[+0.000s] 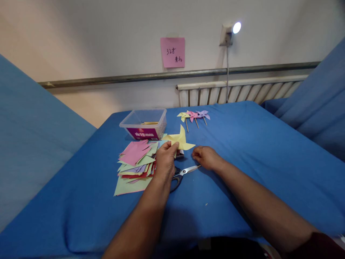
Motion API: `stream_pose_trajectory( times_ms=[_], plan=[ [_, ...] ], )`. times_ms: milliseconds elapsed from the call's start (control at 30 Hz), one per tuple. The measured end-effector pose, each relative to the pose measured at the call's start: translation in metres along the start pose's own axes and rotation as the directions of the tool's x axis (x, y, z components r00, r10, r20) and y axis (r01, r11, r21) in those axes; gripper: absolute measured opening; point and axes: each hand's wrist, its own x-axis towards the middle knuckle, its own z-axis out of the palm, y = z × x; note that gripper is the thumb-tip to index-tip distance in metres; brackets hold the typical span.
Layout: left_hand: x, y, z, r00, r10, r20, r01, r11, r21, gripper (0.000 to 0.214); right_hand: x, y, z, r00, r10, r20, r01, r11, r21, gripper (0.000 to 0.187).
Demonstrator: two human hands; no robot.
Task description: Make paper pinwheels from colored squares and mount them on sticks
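My left hand (165, 160) is closed on a folded yellow paper pinwheel (180, 139), held just above the blue table (242, 151). My right hand (206, 157) rests on the cloth to its right with fingers curled in a loose pinch; what is in them I cannot make out. A pair of scissors (183, 173) lies between the two hands, its black handles partly under my left wrist. A stack of coloured paper squares (136, 162) lies just left of my left hand.
A clear plastic box (144, 124) with sticks inside stands behind the paper stack. Three finished pinwheels on sticks (194, 116) lie at the far middle. A pink note (173, 52), a wall lamp (231, 30) and a radiator (242, 91) lie beyond.
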Motion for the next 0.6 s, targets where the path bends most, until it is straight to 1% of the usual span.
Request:
stream_pose_trajectory(
  times_ms=[133,300,500,600],
  plan=[
    [0.0,0.0,-0.001,1.0,0.002,0.001,-0.002,1.0,-0.002,0.027,-0.002,-0.005,-0.004,0.999,-0.019,0.035,0.022,0.996,-0.084,0.013],
    [0.001,-0.002,-0.001,1.0,-0.014,-0.019,0.014,1.0,0.011,0.027,-0.005,-0.014,-0.009,0.998,-0.035,0.057,0.048,0.968,-0.246,0.019],
    [0.003,-0.004,-0.004,0.999,0.007,-0.032,-0.005,0.998,0.059,0.027,-0.006,-0.018,-0.003,0.999,0.011,0.037,0.003,0.932,-0.362,0.02],
    [0.004,-0.004,-0.004,0.998,0.039,-0.043,-0.035,0.995,0.097,0.026,-0.006,-0.019,0.0,0.999,0.049,0.015,-0.04,0.929,-0.367,0.019]
  ],
)
